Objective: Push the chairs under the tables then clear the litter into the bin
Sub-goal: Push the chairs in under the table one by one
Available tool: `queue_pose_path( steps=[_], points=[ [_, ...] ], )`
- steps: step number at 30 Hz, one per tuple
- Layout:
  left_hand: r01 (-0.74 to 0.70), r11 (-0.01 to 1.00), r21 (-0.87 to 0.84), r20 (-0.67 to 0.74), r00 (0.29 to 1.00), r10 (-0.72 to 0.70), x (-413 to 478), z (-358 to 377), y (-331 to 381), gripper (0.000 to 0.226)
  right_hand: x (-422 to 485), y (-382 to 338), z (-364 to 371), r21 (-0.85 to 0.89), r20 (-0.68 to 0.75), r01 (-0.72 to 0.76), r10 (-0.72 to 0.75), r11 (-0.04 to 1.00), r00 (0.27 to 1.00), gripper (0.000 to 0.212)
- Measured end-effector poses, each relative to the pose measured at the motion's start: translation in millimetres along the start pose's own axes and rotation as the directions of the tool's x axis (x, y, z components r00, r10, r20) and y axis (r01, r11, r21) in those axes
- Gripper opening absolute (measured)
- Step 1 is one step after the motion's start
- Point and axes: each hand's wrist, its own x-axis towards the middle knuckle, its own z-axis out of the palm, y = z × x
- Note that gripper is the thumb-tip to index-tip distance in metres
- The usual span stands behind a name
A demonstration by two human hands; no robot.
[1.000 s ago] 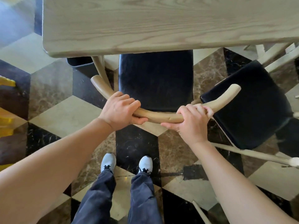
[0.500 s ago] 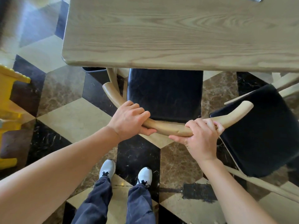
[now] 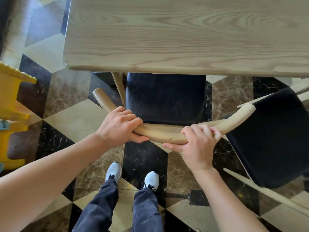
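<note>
A wooden chair with a black seat (image 3: 165, 97) stands in front of me, its seat partly under the light wooden table (image 3: 184, 36). Its curved wooden backrest (image 3: 163, 136) runs left to right across the middle. My left hand (image 3: 118, 126) is wrapped around the left part of that backrest. My right hand (image 3: 199, 143) grips it further right. No litter or bin is in view.
A second chair with a black seat (image 3: 274, 138) stands angled at the right, away from the table, its pale leg (image 3: 267, 193) reaching across the floor. A yellow object (image 3: 11, 114) sits at the left edge. My feet (image 3: 132, 176) stand on the patterned marble floor.
The view has shifted forward and the table now fills more of the frame; more of the chair's seat sits under the table edge. Both hands have kept their grip on the backrest.
</note>
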Motion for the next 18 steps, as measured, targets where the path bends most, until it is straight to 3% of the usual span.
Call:
queue_pose_path(
  steps=[11, 18],
  points=[
    [0.056, 0.994, -0.093, 0.071, 0.996, -0.049, -3.3, -4.6, 3.2, 0.066, -1.4, 1.2, -3.1, 0.003, 0.01, 0.014, -0.014, 1.0, 1.0, 0.078],
    [0.053, 0.996, -0.066, 0.117, 0.992, -0.045, -12.2, -15.1, -14.3, 0.064, 9.6, -15.7, 4.0, 0.042, -0.019, 0.026, -0.025, 0.999, 0.999, 0.077]
  ],
)
